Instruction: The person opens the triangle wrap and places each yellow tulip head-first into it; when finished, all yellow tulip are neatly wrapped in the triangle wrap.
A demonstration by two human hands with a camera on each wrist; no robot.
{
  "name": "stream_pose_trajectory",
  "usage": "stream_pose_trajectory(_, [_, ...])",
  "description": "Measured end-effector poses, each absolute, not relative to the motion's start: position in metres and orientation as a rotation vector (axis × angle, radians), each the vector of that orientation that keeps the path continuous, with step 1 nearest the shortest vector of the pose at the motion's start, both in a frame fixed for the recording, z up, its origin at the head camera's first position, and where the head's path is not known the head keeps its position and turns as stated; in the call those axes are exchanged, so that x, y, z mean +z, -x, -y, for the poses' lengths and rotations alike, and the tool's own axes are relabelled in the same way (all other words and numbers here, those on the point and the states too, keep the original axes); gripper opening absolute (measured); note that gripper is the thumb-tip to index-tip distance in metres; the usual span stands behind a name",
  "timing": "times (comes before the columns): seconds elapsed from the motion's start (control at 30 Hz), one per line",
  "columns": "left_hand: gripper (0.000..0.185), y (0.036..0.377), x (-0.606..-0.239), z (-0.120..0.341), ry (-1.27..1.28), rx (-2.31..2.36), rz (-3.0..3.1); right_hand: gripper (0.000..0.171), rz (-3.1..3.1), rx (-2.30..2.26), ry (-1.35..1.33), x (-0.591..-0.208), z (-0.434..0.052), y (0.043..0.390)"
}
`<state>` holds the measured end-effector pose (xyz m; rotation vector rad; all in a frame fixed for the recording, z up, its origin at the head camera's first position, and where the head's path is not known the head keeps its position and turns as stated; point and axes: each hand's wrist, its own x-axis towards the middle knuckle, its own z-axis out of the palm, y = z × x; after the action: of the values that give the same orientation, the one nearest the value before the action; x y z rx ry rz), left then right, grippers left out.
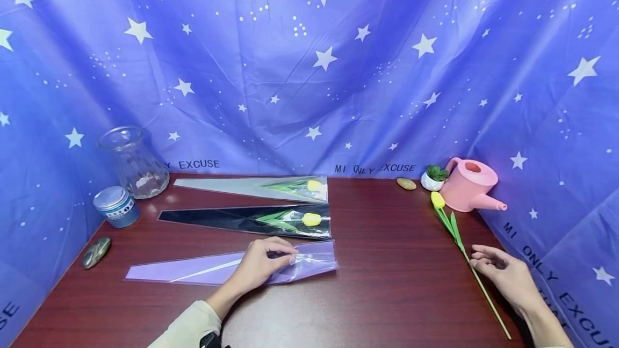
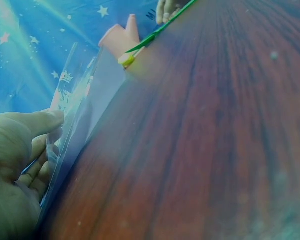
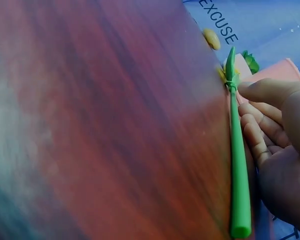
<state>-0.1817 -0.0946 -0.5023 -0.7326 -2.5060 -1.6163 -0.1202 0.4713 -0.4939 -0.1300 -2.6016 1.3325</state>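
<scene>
A dark reddish wood-grain worktop (image 1: 387, 262) is hemmed on three sides by a blue star-printed curtain (image 1: 309, 69). The left hand (image 1: 261, 267) pinches the clear open end of a purple flower sleeve (image 1: 193, 272) lying flat near the front. The right hand (image 1: 505, 275), fingers loosely spread, rests at the stem of a loose yellow tulip (image 1: 454, 230) by the right edge. Behind lie two sleeved tulips, a glass vase (image 1: 132, 162), a blue tin (image 1: 116, 207) and a pink watering can (image 1: 471, 184).
</scene>
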Motion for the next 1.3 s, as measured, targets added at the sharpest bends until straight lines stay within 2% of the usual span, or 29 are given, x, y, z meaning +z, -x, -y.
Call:
stream_pose_trajectory(0.33, [0.012,0.183,-0.503,0.095,0.720,-1.630,2.512,0.041,2.692,1.033,0.098,-0.487,-0.458,0.118])
stream_pose_trajectory(0.77, [0.011,0.182,-0.502,0.095,0.726,-1.608,2.516,0.016,2.739,0.701,0.211,-0.482,-0.452,0.118])
stream_pose_trajectory(0.87, [0.011,0.182,-0.502,0.094,0.730,-1.614,2.515,0.017,2.692,0.809,0.239,-0.481,-0.447,0.118])
stream_pose_trajectory(1.07, [0.011,0.183,-0.503,0.094,0.739,-1.610,2.508,0.019,2.468,1.319,0.293,-0.470,-0.427,0.126])
stream_pose_trajectory(1.17, [0.011,0.183,-0.504,0.094,0.739,-1.602,2.506,0.015,2.258,1.609,0.242,-0.461,-0.414,0.131])
stream_pose_trajectory(1.3, [0.011,0.183,-0.505,0.094,0.732,-1.601,2.512,0.021,1.973,1.917,0.120,-0.454,-0.394,0.137])
